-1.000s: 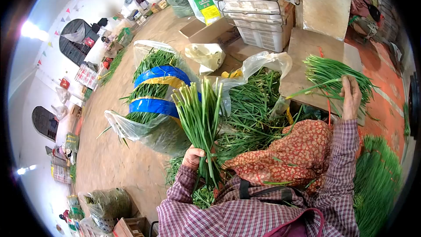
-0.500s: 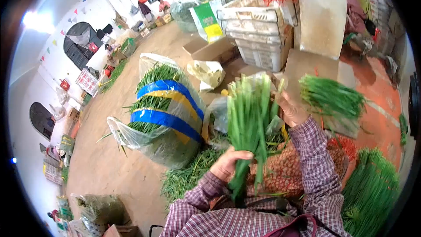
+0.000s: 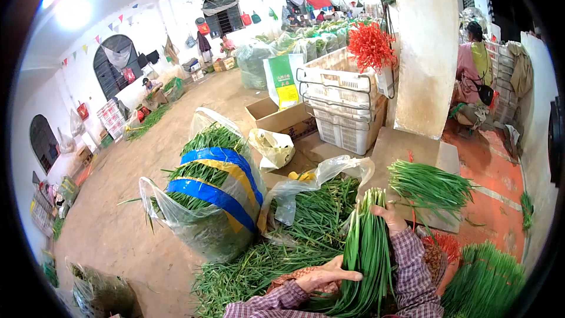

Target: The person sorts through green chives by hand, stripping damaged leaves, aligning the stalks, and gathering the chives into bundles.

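A bunch of long green stalks (image 3: 368,253) stands upright in front of me, pale ends up. My left hand (image 3: 329,274) is at its lower left side, thumb across the stalks and fingers apart from the thumb. Near the pale ends, my right hand (image 3: 391,219) grips the bunch from the right. Behind it lies a loose heap of green stalks (image 3: 323,206) in an open clear plastic bag (image 3: 285,203). Another bunch (image 3: 429,185) rests on a board (image 3: 385,153) at the right. Many tied bunches (image 3: 485,280) stand at the lower right.
A full plastic bag with blue and yellow bands (image 3: 218,200) stands at the left. Stacked white crates (image 3: 341,103) with red ties (image 3: 372,47) stand beside a pillar (image 3: 425,47). A cardboard box (image 3: 276,118) is near them. A person (image 3: 471,68) sits at the far right.
The view has tilted up. My right hand has come from the bunch on the board to the held stalks. The held bunch has moved right and lower.
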